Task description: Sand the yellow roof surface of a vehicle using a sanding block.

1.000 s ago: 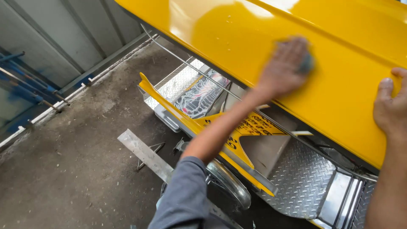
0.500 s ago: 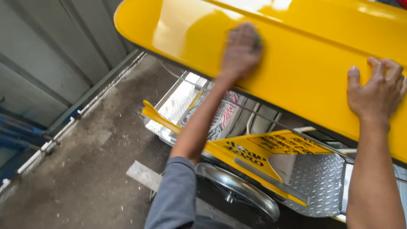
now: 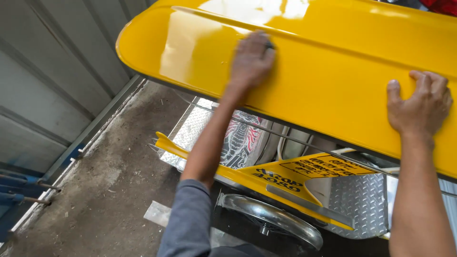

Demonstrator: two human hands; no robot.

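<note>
A glossy yellow curved panel [image 3: 333, 62] spans the upper part of the head view. My left hand [image 3: 251, 59] presses a small dark pad [image 3: 270, 45] flat against the panel near its left half; only the pad's edge shows past my fingers. My right hand [image 3: 421, 102] lies flat on the panel's lower right, fingers spread, holding nothing. My left arm wears a grey sleeve [image 3: 185, 223].
Below the panel are a yellow frame plate with dark lettering [image 3: 295, 173], diamond-pattern metal plating [image 3: 359, 200], a chrome wheel guard [image 3: 273, 216] and thin cables. A dirty concrete floor [image 3: 104, 185] runs to a corrugated metal wall [image 3: 52, 85] at left.
My left hand has slid the pad leftward along the panel. My right hand has come fully onto the panel. The view has shifted, showing more of the panel's rounded left end.
</note>
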